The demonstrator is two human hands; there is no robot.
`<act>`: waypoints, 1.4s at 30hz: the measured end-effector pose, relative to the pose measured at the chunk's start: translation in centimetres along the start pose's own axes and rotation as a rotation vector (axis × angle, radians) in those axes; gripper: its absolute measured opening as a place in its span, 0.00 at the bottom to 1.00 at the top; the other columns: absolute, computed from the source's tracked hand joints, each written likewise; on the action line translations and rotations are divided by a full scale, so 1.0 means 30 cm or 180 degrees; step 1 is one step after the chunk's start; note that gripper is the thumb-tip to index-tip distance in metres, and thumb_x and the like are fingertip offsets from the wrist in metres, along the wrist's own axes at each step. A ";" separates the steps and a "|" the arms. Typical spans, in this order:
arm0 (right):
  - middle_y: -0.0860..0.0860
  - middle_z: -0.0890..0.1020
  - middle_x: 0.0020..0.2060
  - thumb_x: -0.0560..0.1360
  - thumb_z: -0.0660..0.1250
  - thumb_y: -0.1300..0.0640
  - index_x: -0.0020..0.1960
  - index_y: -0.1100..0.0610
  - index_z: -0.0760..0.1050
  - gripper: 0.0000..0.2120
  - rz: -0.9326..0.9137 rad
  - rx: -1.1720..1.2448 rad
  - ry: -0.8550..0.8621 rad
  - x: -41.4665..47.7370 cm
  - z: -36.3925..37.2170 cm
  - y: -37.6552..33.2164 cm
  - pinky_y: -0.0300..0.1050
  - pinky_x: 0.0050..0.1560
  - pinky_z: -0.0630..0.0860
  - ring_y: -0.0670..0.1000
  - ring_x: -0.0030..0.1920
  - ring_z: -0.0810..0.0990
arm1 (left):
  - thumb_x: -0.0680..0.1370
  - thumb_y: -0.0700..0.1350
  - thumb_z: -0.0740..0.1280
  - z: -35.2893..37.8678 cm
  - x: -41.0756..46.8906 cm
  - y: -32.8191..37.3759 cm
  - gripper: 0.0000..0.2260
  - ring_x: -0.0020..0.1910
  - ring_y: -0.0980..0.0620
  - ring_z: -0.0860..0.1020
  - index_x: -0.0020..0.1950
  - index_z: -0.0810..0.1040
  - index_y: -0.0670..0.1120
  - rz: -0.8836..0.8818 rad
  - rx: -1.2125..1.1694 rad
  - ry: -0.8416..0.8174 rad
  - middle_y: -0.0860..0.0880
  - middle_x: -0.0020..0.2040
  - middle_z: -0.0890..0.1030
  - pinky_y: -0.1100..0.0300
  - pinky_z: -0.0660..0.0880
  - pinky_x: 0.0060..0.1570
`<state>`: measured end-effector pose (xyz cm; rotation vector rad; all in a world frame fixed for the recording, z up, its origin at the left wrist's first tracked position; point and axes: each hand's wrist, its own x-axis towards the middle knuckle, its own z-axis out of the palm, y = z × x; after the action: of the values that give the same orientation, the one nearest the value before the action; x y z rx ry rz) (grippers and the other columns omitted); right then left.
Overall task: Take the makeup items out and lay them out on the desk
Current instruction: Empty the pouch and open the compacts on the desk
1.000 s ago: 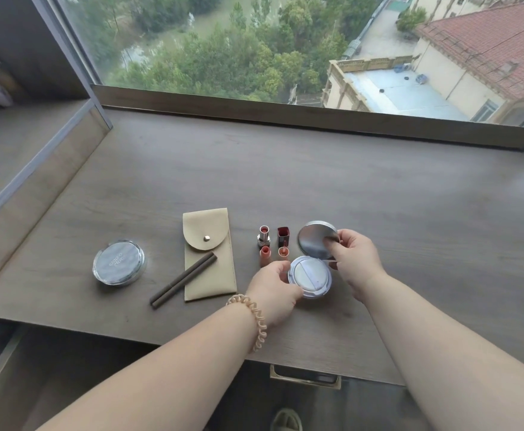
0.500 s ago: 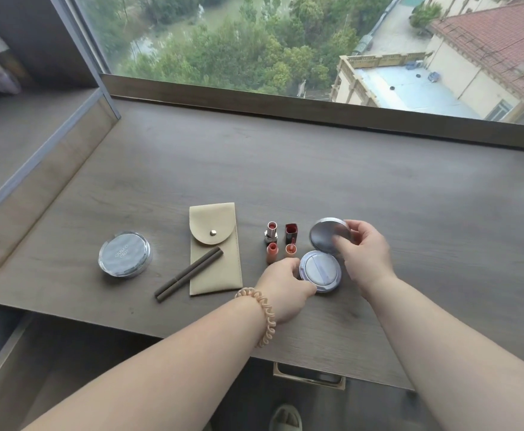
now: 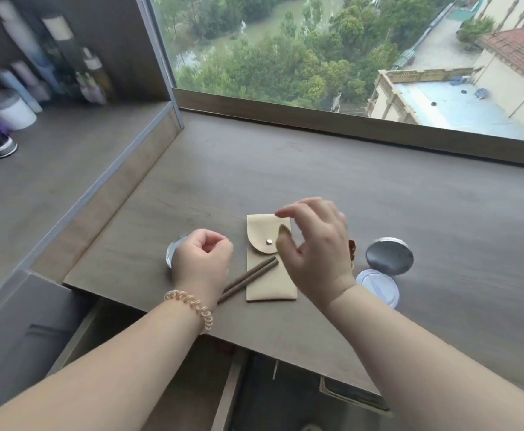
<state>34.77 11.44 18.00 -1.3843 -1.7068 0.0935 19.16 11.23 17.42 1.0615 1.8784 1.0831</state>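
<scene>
Soft, even daylight pours through the window (image 3: 316,51) at twelve o'clock; shadows on the desk (image 3: 378,197) stay faint. Bottles (image 3: 52,57) at ten o'clock are blurred, and the edges bow.

Tallied on the worktop (image 3: 378,188): one beige pouch (image 3: 270,284), two brown pencils (image 3: 254,273), one open compact (image 3: 377,286) with one mirrored lid (image 3: 389,256), one round silver case (image 3: 171,253), one red lipstick (image 3: 351,246) in sight. Two hands: left hand (image 3: 203,259), right hand (image 3: 313,250). One spiral wristband (image 3: 192,307). One white jar (image 3: 13,112) on the shelf (image 3: 68,157); bottles (image 3: 65,57) beside it too blurred to count.
</scene>
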 end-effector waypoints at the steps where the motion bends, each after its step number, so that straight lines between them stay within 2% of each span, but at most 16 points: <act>1: 0.51 0.79 0.45 0.68 0.63 0.56 0.48 0.54 0.79 0.11 -0.0115 -0.0047 -0.0301 -0.011 0.045 -0.026 0.47 0.50 0.68 0.52 0.49 0.75 | 0.70 0.40 0.67 -0.028 0.028 -0.018 0.03 0.29 0.53 0.75 0.42 0.78 0.46 -0.0094 0.0193 0.0276 0.50 0.33 0.76 0.63 0.69 0.27; 4: 0.51 0.78 0.54 0.69 0.66 0.57 0.59 0.53 0.76 0.18 -0.0011 -0.0188 -0.1624 -0.037 0.204 -0.086 0.49 0.55 0.70 0.55 0.56 0.75 | 0.68 0.42 0.69 -0.111 0.123 -0.108 0.16 0.45 0.47 0.77 0.54 0.72 0.49 -0.0578 0.0585 0.0556 0.48 0.49 0.77 0.59 0.69 0.38; 8: 0.51 0.68 0.70 0.72 0.63 0.59 0.72 0.52 0.62 0.29 0.0244 -0.0473 -0.2674 -0.056 0.370 -0.118 0.48 0.67 0.65 0.54 0.68 0.67 | 0.65 0.50 0.74 -0.175 0.180 -0.211 0.36 0.63 0.45 0.71 0.70 0.64 0.47 -0.0920 0.1251 0.0025 0.44 0.65 0.69 0.54 0.69 0.62; 10: 0.52 0.63 0.73 0.72 0.63 0.60 0.74 0.52 0.58 0.32 0.0414 -0.0388 -0.2872 -0.053 0.424 -0.130 0.48 0.69 0.63 0.55 0.71 0.63 | 0.65 0.50 0.74 -0.185 0.193 -0.229 0.33 0.64 0.45 0.70 0.68 0.67 0.48 -0.0773 0.1575 -0.0237 0.47 0.56 0.73 0.53 0.69 0.63; 12: 0.53 0.57 0.76 0.72 0.64 0.59 0.75 0.52 0.55 0.34 0.0570 -0.0270 -0.3041 -0.044 0.477 -0.144 0.49 0.70 0.62 0.54 0.74 0.59 | 0.67 0.50 0.69 -0.199 0.212 -0.234 0.18 0.62 0.46 0.70 0.56 0.76 0.49 -0.0658 0.1841 -0.0483 0.51 0.42 0.75 0.53 0.72 0.58; 13: 0.53 0.55 0.76 0.72 0.63 0.59 0.75 0.51 0.54 0.34 0.0576 -0.0274 -0.3101 -0.038 0.500 -0.149 0.50 0.71 0.62 0.54 0.74 0.58 | 0.67 0.50 0.66 -0.205 0.222 -0.235 0.14 0.61 0.46 0.70 0.51 0.77 0.49 -0.0645 0.1904 -0.0581 0.50 0.40 0.76 0.53 0.73 0.57; 17: 0.51 0.54 0.76 0.73 0.63 0.59 0.75 0.48 0.53 0.35 0.0328 -0.0512 -0.3196 -0.008 0.558 -0.152 0.51 0.69 0.64 0.54 0.74 0.57 | 0.69 0.51 0.63 -0.218 0.249 -0.241 0.12 0.60 0.48 0.70 0.51 0.78 0.52 -0.0549 0.1840 -0.0712 0.49 0.43 0.77 0.54 0.73 0.56; 20: 0.49 0.67 0.68 0.70 0.67 0.57 0.73 0.47 0.60 0.33 0.0319 -0.0375 -0.3049 0.014 0.569 -0.157 0.49 0.63 0.70 0.54 0.67 0.68 | 0.71 0.48 0.64 -0.227 0.257 -0.243 0.10 0.56 0.50 0.71 0.50 0.78 0.53 -0.0277 0.1733 -0.0691 0.50 0.45 0.77 0.55 0.73 0.56; 24: 0.46 0.72 0.58 0.61 0.76 0.48 0.70 0.46 0.65 0.40 0.1331 0.0441 -0.2717 0.055 0.496 -0.159 0.41 0.57 0.71 0.47 0.59 0.73 | 0.66 0.43 0.69 -0.247 0.263 -0.220 0.22 0.54 0.54 0.75 0.59 0.77 0.57 -0.0309 0.0485 -0.0656 0.53 0.56 0.73 0.54 0.75 0.57; 27: 0.48 0.77 0.52 0.54 0.79 0.45 0.67 0.50 0.70 0.43 0.2321 0.1808 -0.2804 0.088 0.390 -0.145 0.41 0.53 0.75 0.46 0.51 0.78 | 0.63 0.44 0.69 -0.267 0.261 -0.175 0.29 0.57 0.51 0.78 0.65 0.74 0.54 -0.0522 -0.0867 -0.1356 0.49 0.61 0.78 0.55 0.75 0.54; 29: 0.56 0.81 0.55 0.55 0.77 0.44 0.65 0.54 0.72 0.40 0.2477 0.2574 -0.2901 0.092 0.335 -0.125 0.48 0.57 0.74 0.51 0.52 0.81 | 0.65 0.44 0.67 -0.275 0.245 -0.144 0.31 0.55 0.47 0.78 0.69 0.70 0.51 -0.0826 -0.1719 -0.2025 0.44 0.63 0.78 0.53 0.75 0.50; 31: 0.61 0.80 0.58 0.56 0.78 0.41 0.64 0.57 0.71 0.41 0.2476 0.2919 -0.2834 0.089 0.298 -0.102 0.57 0.62 0.71 0.59 0.57 0.80 | 0.66 0.47 0.70 -0.262 0.209 -0.101 0.32 0.55 0.44 0.79 0.69 0.69 0.50 -0.0754 -0.1840 -0.2602 0.42 0.64 0.78 0.51 0.75 0.50; 33: 0.63 0.79 0.58 0.54 0.77 0.34 0.63 0.58 0.71 0.45 0.2402 0.2939 -0.2700 0.085 0.263 -0.084 0.59 0.59 0.70 0.63 0.58 0.79 | 0.65 0.50 0.73 -0.225 0.167 -0.061 0.31 0.56 0.43 0.80 0.67 0.70 0.51 -0.0573 -0.1688 -0.2690 0.43 0.61 0.80 0.52 0.76 0.49; 37: 0.57 0.82 0.54 0.57 0.68 0.25 0.60 0.55 0.74 0.43 0.2203 0.2489 -0.2512 0.082 0.190 -0.063 0.51 0.50 0.68 0.52 0.50 0.78 | 0.62 0.51 0.76 -0.155 0.107 0.006 0.30 0.44 0.47 0.82 0.62 0.74 0.46 -0.0611 -0.1797 -0.2392 0.43 0.49 0.82 0.56 0.78 0.41; 40: 0.55 0.82 0.50 0.65 0.62 0.28 0.59 0.55 0.76 0.36 0.2108 0.2341 -0.2382 0.073 0.122 -0.033 0.48 0.49 0.72 0.51 0.47 0.79 | 0.66 0.44 0.74 -0.111 0.071 0.042 0.26 0.43 0.46 0.82 0.62 0.74 0.42 -0.0610 -0.1879 -0.2381 0.43 0.48 0.83 0.57 0.79 0.38; 42: 0.49 0.82 0.49 0.66 0.64 0.33 0.61 0.55 0.76 0.33 0.2015 0.2370 -0.2262 0.067 0.075 -0.027 0.36 0.43 0.72 0.42 0.44 0.79 | 0.64 0.43 0.74 -0.084 0.053 0.058 0.28 0.44 0.44 0.82 0.62 0.74 0.40 -0.0607 -0.1932 -0.2395 0.40 0.50 0.82 0.57 0.80 0.39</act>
<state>32.75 13.81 18.31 -1.2984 -1.4155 1.5597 16.85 12.38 19.72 0.7546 0.9403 0.8802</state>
